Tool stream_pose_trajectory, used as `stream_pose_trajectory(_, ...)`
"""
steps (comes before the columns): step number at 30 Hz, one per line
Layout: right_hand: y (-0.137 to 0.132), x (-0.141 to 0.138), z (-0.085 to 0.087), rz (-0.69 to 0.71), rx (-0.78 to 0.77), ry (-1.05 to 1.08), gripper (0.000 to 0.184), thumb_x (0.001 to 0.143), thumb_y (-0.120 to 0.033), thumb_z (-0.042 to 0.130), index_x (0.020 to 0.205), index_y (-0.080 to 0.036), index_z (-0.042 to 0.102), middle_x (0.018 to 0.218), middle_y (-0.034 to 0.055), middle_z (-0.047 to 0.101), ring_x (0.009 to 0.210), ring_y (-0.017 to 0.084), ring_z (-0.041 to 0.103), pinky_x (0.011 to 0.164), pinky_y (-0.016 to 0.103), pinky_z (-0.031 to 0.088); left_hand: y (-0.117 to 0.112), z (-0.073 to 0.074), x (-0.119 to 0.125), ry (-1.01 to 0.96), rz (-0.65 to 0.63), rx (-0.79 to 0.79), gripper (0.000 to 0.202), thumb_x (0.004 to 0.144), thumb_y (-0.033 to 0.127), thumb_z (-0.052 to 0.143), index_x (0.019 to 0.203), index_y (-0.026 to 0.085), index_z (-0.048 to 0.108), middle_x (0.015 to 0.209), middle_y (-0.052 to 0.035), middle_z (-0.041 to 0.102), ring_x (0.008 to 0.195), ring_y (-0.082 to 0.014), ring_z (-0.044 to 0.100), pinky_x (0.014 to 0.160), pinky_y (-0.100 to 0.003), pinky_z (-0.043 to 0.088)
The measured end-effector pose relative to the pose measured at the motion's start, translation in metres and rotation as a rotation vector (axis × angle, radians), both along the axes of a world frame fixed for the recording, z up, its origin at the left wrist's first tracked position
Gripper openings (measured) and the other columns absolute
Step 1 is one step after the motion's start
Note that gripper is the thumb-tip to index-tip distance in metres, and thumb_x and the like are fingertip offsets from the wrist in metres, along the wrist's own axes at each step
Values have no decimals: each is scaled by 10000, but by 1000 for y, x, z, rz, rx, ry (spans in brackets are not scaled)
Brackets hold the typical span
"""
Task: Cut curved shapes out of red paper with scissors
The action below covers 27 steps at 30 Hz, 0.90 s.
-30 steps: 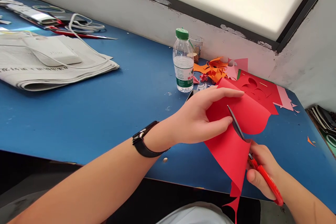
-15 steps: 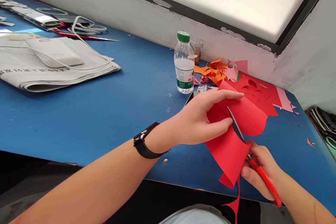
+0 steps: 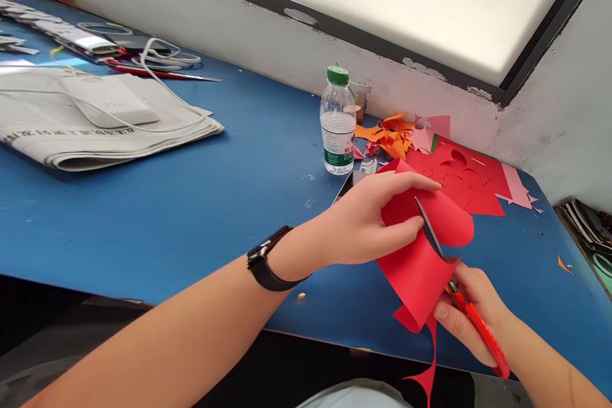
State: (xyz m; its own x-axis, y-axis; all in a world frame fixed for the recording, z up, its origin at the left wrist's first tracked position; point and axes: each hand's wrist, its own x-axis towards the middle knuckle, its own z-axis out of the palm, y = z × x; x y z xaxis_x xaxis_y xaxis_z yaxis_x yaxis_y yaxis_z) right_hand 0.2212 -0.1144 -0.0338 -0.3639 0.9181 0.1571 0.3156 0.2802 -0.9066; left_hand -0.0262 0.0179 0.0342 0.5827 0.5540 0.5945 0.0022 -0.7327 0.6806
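Observation:
My left hand [image 3: 377,217], with a black watch [image 3: 268,255] on its wrist, grips a curled sheet of red paper [image 3: 414,277] between thumb and fingers. The paper bends over on itself, and a thin cut strip [image 3: 427,376] dangles below it past the table edge. Closed around red-handled scissors [image 3: 485,335] is my right hand [image 3: 478,312]. The dark blade [image 3: 430,229] points up and left, lying across the paper at the cut beside my left thumb. Part of the scissors is hidden by the paper and my fingers.
A water bottle [image 3: 338,124] with a green cap stands behind my left hand. Orange scraps [image 3: 389,134] and cut red sheets [image 3: 459,175] lie at the back right. Folded newspaper [image 3: 176,137] bears a white power bank [image 3: 112,102] and cable on the left of the blue table [image 3: 191,217].
The view has shifted slightly. The red paper's far flap has moved a little left and curls more. Both hands keep their hold, and the blade stays at nearly the same place in the paper.

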Motion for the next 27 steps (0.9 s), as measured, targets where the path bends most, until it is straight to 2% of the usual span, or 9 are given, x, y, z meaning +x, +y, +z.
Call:
stream_pose_trajectory(5,1,-2,7,-21,43,-47,260,1049,-448,765,1127,-220,666,711,-84,437,574,115,314,494,279,278,1,1,1,18,4,2,411,916,164,699,1322,180,759,1313,-119,863,1201,-271,828,1027,-362,665)
stream_pose_trajectory(10,1,-1,7,-9,57,-84,229,1061,-417,751,1119,-217,654,703,-87,435,586,117,313,510,285,283,1,2,1,27,13,-19,395,907,172,702,1295,209,764,1295,-106,868,1187,-276,829,1031,-378,669)
stream_pose_trajectory(16,0,1,0,-21,-19,3,268,1049,-440,779,1188,-235,674,802,-65,515,621,120,352,541,294,302,0,2,1,32,18,-21,394,898,182,710,1286,208,771,1292,-105,870,1195,-282,823,1049,-382,663)
stream_pose_trajectory(27,1,-1,7,-9,-48,-37,276,1058,-436,770,1226,-231,694,838,-44,626,614,125,384,552,309,347,0,3,1,40,24,0,371,893,170,701,1254,217,776,1241,-88,883,1136,-266,831,1000,-366,666)
